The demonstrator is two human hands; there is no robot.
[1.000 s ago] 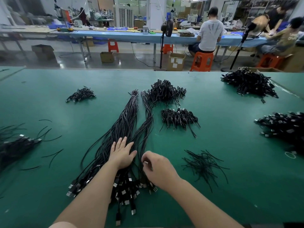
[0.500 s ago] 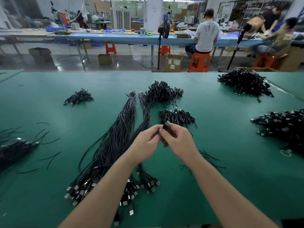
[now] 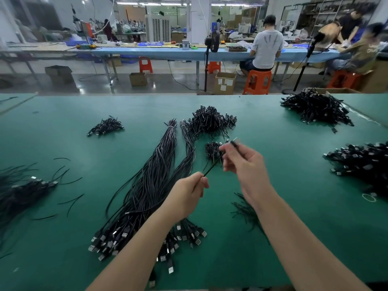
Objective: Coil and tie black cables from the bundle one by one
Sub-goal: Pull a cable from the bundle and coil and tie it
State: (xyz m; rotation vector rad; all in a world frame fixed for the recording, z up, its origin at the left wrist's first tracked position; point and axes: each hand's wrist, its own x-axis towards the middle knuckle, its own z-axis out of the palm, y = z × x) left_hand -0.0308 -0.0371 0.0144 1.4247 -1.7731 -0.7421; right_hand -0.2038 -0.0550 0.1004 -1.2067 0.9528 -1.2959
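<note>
One cable (image 3: 212,168) is stretched above the long bundle (image 3: 151,185), the left hand (image 3: 189,191) pinching its lower part, the right hand (image 3: 244,160) its plug end (blurred). Coiling is starting; next comes looping it tight.

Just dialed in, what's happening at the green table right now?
A person is working through a long bundle of black cables lying on the green table. The left hand and right hand hold one thin black cable stretched between them above the table, its connector end at the right fingertips. It is not coiled yet. Piles of tied coils sit farther back.
</note>
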